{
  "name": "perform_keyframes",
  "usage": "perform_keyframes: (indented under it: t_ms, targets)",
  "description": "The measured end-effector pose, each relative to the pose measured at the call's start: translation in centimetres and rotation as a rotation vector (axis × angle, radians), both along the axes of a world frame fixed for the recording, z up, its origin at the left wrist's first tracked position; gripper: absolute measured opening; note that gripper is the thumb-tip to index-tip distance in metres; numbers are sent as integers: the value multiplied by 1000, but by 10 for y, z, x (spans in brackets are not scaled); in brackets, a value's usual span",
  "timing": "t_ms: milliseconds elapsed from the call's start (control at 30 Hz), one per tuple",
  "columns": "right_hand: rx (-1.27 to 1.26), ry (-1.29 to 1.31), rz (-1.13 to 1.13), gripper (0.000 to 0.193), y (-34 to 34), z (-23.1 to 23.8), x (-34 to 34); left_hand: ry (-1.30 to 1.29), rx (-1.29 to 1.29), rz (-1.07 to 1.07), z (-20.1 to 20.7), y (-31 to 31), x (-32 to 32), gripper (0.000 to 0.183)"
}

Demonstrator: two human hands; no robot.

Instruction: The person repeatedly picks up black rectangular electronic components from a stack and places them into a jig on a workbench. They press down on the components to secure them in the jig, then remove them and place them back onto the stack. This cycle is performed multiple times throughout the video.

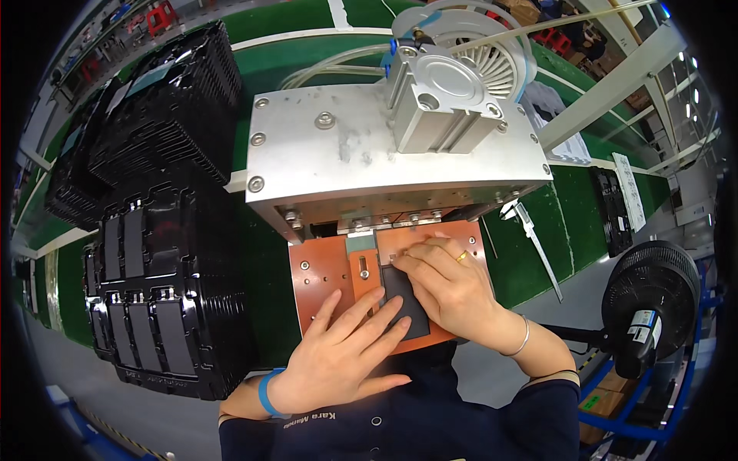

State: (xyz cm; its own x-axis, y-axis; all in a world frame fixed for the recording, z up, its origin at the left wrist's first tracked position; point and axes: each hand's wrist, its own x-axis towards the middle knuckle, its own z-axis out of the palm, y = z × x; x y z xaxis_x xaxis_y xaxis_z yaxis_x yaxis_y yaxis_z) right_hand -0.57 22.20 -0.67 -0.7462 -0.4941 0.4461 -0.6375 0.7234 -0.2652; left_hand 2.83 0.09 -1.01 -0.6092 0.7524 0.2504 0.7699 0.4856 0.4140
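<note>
A flat dark grey rectangular piece (pixel 397 283) lies on the orange-brown fixture plate (pixel 315 269), beside an orange guide block (pixel 360 286) with a slot and a screw. My left hand (pixel 334 361) is open, its fingers spread, with fingertips resting on the piece's left side and over the guide block. My right hand (pixel 455 290) has its fingers bent and pressed together at the piece's upper right edge. The tips of that hand are partly hidden. Just beyond my hands stands a silver metal press (pixel 307 146) with an air cylinder (pixel 453 84) on top.
Black plastic trays (pixel 173 269) holding similar dark pieces stand stacked at the left, with more black trays (pixel 165 107) behind. Digital calipers (pixel 534 242) lie on the green table (pixel 569 207) at the right. A black fan (pixel 649 300) stands at the near right.
</note>
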Motion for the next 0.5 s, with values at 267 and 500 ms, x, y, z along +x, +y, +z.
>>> perform_keyframes:
  t_ms: [267, 500]
  targets:
    - [-30, -2, 12, 40, 1, -1, -3, -2, 1, 6, -1, -1, 0, 63]
    - [-7, -1, -49, 42, 0, 6, 0, -61, 8, -2, 2, -2, -1, 66]
